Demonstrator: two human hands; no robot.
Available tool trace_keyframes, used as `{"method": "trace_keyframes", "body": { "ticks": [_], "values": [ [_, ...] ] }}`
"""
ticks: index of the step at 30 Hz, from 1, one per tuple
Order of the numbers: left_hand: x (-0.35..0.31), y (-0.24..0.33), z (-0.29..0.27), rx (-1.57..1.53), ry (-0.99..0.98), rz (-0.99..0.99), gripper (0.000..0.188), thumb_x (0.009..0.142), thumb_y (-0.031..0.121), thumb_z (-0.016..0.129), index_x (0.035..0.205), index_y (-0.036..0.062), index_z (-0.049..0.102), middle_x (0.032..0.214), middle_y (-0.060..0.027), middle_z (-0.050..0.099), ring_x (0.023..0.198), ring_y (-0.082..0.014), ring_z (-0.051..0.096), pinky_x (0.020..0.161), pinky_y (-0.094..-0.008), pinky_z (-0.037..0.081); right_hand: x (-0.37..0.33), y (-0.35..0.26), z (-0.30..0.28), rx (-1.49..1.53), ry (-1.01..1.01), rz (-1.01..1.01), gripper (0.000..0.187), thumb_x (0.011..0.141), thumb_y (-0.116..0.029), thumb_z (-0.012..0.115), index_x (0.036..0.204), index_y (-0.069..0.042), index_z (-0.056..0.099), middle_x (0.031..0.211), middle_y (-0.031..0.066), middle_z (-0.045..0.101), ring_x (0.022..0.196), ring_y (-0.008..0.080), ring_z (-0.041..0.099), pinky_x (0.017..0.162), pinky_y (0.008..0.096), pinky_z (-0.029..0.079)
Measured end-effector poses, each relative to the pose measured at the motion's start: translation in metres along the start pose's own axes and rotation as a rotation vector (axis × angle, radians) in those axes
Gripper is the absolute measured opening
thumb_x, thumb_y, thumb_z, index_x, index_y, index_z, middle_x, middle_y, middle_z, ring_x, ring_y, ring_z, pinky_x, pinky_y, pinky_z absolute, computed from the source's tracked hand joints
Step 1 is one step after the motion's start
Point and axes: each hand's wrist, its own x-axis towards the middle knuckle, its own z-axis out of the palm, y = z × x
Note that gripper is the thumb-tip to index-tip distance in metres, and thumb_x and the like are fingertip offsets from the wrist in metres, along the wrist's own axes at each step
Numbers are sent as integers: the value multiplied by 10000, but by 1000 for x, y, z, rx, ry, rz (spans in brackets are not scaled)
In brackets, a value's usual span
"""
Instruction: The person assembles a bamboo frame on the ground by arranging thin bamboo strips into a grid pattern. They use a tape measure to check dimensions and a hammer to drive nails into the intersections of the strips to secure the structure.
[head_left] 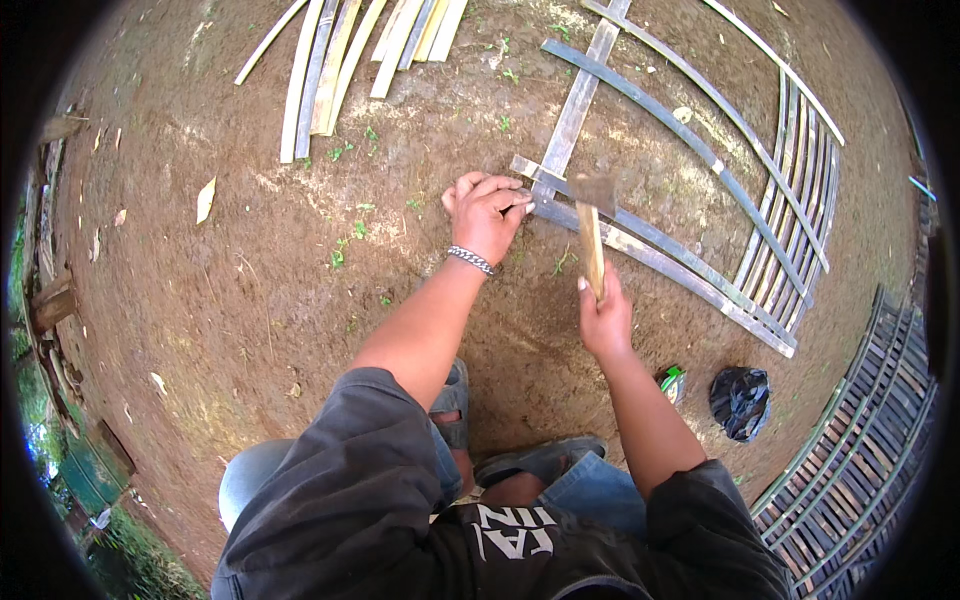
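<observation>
My right hand [606,312] is closed round the wooden handle of a hammer [592,240]. The hammer's dark head is raised over the slats. My left hand [488,218], with a chain bracelet at the wrist, rests at the end of a dark wooden slat [690,278]. Its thumb and fingers are pinched together there; whatever is between them is too small to make out. That slat end meets a crosspiece [583,100] running away from me. Another slat [650,237] lies just beyond, nearly alongside. Both belong to a lattice frame of slats flat on the ground.
Loose pale slats [335,80] lie at the far left. Closely spaced slats [800,200] form the frame's right end. A black plastic bag [740,402] and a small green packet [671,384] sit right of my feet. Another slatted panel [860,450] lies at the lower right.
</observation>
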Motion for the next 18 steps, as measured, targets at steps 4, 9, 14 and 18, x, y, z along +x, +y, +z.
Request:
{"method": "trace_keyframes", "body": {
  "ticks": [4, 9, 14, 18],
  "values": [
    [5, -7, -2, -33, -56, -4, 98, 793, 243, 823, 890, 233, 819, 1070, 89, 743, 1146, -206, 527, 1027, -443, 259, -13, 10, -2, -101, -87, 33, 521, 978, -230, 614, 1465, -112, 471, 1204, 274, 664, 1064, 475, 653, 903, 533, 537],
    [12, -9, -5, -55, -123, -32, 104, 808, 264, 822, 908, 234, 817, 1048, 88, 749, 1140, -188, 529, 1022, -429, 257, -15, 4, -5, -121, -86, -37, 519, 992, -213, 589, 1480, -131, 433, 1197, 284, 658, 1062, 484, 650, 902, 546, 531],
    [11, -8, -8, -46, -100, -19, 100, 805, 242, 826, 904, 228, 814, 1026, 95, 748, 1101, -161, 541, 1004, -401, 267, -16, -27, -24, -130, -16, -153, 540, 995, -188, 572, 1502, -139, 394, 1207, 310, 638, 1087, 496, 631, 907, 549, 526],
    [10, -9, -8, -53, -75, 1, 104, 799, 223, 830, 901, 229, 814, 1024, 98, 747, 1075, -155, 548, 990, -392, 279, -14, -29, -30, -156, -7, -286, 552, 991, -165, 575, 1508, -122, 387, 1203, 302, 639, 1067, 494, 642, 887, 527, 537]
  ]
}}
